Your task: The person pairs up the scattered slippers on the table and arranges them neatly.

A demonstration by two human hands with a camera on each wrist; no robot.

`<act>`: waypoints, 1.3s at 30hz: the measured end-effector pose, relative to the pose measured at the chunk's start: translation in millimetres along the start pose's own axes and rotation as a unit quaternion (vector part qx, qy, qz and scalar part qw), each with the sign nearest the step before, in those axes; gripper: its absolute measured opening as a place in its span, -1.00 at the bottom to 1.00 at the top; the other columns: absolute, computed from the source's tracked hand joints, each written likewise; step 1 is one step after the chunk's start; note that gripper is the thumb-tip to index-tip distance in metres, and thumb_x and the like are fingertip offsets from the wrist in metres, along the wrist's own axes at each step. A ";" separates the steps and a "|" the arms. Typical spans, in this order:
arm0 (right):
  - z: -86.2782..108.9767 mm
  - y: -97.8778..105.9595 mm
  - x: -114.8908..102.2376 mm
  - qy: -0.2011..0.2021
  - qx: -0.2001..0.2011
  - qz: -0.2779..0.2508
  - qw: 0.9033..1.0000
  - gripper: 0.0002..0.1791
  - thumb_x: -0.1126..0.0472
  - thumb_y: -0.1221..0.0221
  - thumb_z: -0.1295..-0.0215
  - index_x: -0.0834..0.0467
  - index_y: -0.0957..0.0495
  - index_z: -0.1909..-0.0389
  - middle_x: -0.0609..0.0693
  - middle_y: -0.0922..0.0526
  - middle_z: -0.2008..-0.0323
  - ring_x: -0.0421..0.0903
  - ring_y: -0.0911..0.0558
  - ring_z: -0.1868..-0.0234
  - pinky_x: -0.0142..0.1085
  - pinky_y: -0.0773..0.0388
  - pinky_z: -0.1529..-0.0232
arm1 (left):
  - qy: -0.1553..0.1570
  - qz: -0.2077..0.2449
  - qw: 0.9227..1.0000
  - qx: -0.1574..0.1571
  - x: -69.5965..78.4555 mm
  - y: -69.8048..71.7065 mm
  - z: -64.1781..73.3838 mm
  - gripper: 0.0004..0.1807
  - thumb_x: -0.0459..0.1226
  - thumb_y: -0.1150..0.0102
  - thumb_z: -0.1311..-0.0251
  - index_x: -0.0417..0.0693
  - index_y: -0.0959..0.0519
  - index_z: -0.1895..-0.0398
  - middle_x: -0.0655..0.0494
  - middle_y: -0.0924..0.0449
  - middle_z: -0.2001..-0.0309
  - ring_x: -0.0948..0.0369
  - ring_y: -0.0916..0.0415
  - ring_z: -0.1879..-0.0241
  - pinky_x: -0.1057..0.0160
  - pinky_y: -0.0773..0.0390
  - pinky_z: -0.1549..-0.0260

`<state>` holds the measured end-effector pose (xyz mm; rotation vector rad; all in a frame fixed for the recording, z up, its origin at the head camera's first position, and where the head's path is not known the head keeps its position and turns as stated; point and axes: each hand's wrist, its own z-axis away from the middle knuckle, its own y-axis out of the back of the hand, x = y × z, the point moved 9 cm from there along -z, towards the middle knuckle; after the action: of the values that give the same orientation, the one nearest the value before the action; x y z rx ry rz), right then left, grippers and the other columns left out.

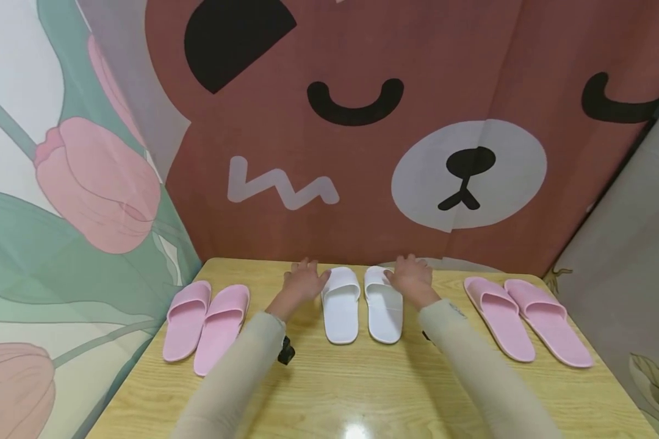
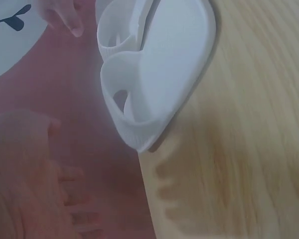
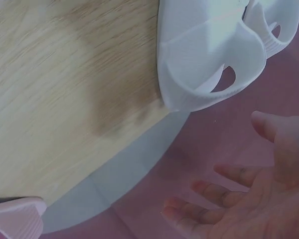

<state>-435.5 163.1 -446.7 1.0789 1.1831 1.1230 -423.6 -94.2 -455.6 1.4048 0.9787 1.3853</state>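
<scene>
Two white slippers stand side by side near the table's far edge, toes away from me. Beside the left white slipper [image 1: 341,311] is my left hand [image 1: 303,281], its thumb overlapping the strap in the head view. My right hand [image 1: 412,277] is at the right white slipper [image 1: 385,311], thumb over its strap in that same view. Seen from the left wrist, the left hand [image 2: 30,184] has spread fingers and a gap to the slipper [image 2: 174,55]. The right wrist view shows the right hand [image 3: 249,194] with loosely extended fingers, apart from the slipper [image 3: 199,55].
A pair of pink slippers [image 1: 219,335] lies at the table's left side, another pink pair [image 1: 502,326] at the right. Behind the wooden table [image 1: 329,390] hangs a brown bear-print curtain [image 1: 362,158]; a tulip-print curtain [image 1: 99,189] borders the left.
</scene>
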 end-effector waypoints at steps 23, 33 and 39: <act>18.4 13.7 49.8 0.003 0.027 -0.064 0.998 -0.24 -0.19 -0.03 -0.48 0.32 -0.32 -0.41 0.44 -0.33 -0.33 0.51 -0.32 -0.29 0.40 -0.28 -0.21 | -0.030 -0.007 0.999 0.034 -26.6 24.9 28.6 -0.22 0.19 0.22 -0.49 -0.14 -0.21 -0.54 -0.21 -0.08 -0.55 -0.24 0.03 -0.53 -0.30 -0.03 -0.41; 24.9 10.2 71.4 0.004 -0.009 -0.090 0.996 -0.16 -0.20 0.03 -0.51 0.38 -0.16 -0.49 0.51 -0.09 -0.46 0.58 -0.13 -0.38 0.44 -0.16 -0.27 | -0.038 -0.010 0.999 0.026 -40.1 26.8 35.8 -0.19 0.21 0.25 -0.49 -0.16 -0.17 -0.56 -0.27 -0.06 -0.55 -0.27 0.01 -0.51 -0.32 -0.02 -0.41; 27.7 9.8 78.2 0.006 -0.016 -0.089 0.996 -0.16 -0.18 0.02 -0.51 0.39 -0.13 -0.50 0.51 -0.04 -0.47 0.58 -0.06 -0.40 0.44 -0.12 -0.30 | -0.033 -0.006 0.999 0.028 -50.9 29.4 43.7 -0.21 0.19 0.20 -0.49 -0.17 -0.20 -0.54 -0.28 -0.08 -0.54 -0.27 0.01 -0.51 -0.34 -0.02 -0.40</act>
<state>-405.3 241.0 -444.5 0.9244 1.2413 1.0085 -384.6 -154.2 -440.0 1.4751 0.9881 1.3041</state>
